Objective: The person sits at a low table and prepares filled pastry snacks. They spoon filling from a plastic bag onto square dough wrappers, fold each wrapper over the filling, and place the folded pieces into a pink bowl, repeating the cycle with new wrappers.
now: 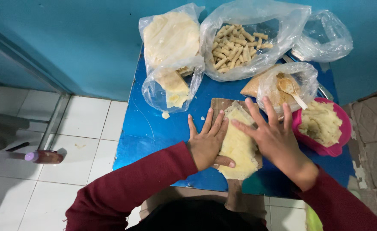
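A thin pale dough sheet lies on a wooden board on a small blue table. My left hand rests flat on the sheet's left edge, fingers spread. My right hand presses flat on the sheet's right side, fingers spread over its top edge. Neither hand grips anything.
Behind the board are a clear bag of dough sheets, a bag of rolled sticks, a bag of brown powder with a spoon and an empty bag. A pink bowl of mash sits right. A bottle lies on the tiled floor.
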